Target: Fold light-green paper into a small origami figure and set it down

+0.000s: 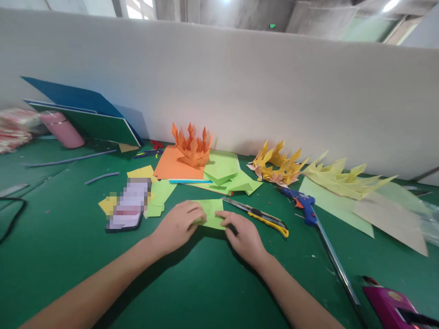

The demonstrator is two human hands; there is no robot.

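A small sheet of light green paper lies in front of me. My left hand has its fingers curled over the paper's left side, the thumb hidden. Over the right edge, my right hand pinches the sheet, index finger on top and thumb at the lower corner. Just beyond my right hand rests a utility knife with a yellow handle, its blade end close to the paper. Behind the sheet are more light green paper pieces. A phone with a lit, blurred screen lies left of my left hand.
An orange folded-paper crown stands on orange sheets. Right of it are a yellow-orange paper crown and a pale yellow one. A blue glue gun, magenta tape measure, pink bottle and folders are around.
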